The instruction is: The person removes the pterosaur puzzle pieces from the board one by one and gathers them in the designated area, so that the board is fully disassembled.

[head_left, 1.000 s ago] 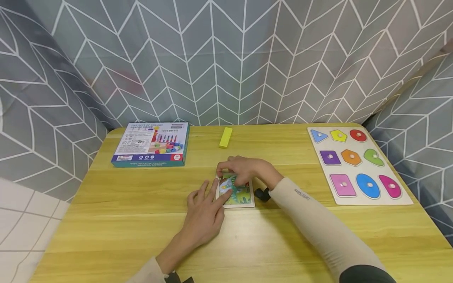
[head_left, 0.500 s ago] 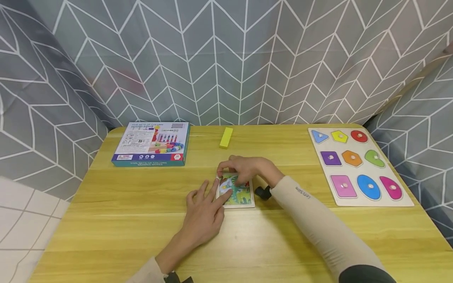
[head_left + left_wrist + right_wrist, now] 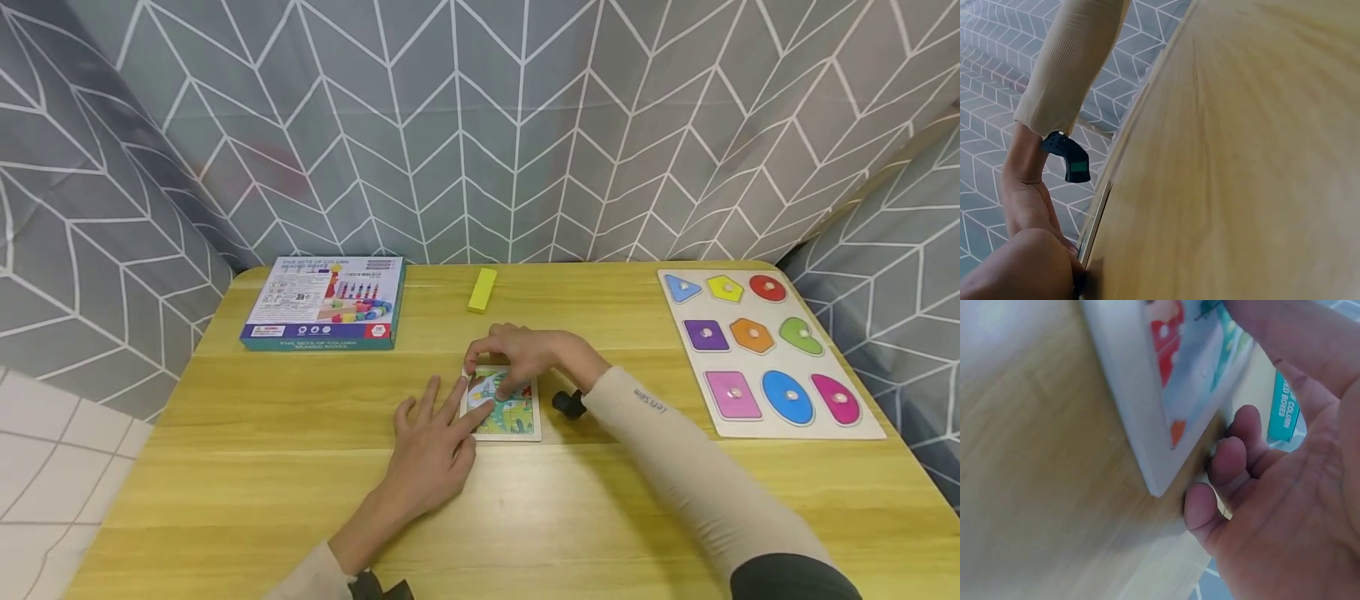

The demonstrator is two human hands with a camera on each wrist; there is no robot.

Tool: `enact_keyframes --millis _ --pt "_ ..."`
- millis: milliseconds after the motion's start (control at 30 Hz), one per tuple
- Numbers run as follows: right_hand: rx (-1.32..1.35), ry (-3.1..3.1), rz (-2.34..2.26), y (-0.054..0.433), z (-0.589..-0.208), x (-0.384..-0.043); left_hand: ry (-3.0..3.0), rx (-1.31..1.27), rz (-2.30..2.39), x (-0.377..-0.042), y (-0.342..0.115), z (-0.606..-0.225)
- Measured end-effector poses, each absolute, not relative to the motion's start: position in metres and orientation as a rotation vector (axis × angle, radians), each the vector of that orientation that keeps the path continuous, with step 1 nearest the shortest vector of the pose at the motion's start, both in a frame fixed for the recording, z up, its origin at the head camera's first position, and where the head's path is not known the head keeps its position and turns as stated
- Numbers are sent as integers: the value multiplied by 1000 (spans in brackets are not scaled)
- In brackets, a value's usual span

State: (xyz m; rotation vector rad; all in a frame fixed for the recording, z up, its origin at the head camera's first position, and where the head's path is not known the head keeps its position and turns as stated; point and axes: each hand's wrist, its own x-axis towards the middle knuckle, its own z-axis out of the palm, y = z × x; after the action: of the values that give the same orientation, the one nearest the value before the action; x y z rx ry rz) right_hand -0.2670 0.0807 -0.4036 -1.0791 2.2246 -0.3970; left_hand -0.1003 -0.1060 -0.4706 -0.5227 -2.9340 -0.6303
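Note:
A small jigsaw puzzle (image 3: 513, 414) in a pale frame lies on the table, its green and blue picture partly covered by fingers. My left hand (image 3: 427, 454) lies spread at its left side, one straight finger reaching onto the picture. From the far side my right hand (image 3: 528, 352) holds the puzzle, thumb on the picture and index fingertip at the far left corner. In the right wrist view the other right fingers (image 3: 1229, 459) curl just beyond the frame's edge. The left wrist view shows the frame edge-on, low over the table.
A yellow block (image 3: 482, 290) lies behind the puzzle. At the back left is a flat toy box (image 3: 326, 304) of beaded columns. A pale board (image 3: 701, 367) with several coloured knobbed shapes lies on the right. A patterned curtain (image 3: 487, 125) hangs behind the wooden table (image 3: 300, 467).
My right wrist has shifted slightly right and its thumb has moved a little on the picture. The left hand stays in place. The head view has moved slightly.

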Motion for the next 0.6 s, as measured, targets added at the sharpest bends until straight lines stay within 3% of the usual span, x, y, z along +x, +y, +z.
enact_keyframes --millis 600 --pt "-1100 2199 -262 69 -399 -275 -2926 -570 -628 -104 -111 -467"
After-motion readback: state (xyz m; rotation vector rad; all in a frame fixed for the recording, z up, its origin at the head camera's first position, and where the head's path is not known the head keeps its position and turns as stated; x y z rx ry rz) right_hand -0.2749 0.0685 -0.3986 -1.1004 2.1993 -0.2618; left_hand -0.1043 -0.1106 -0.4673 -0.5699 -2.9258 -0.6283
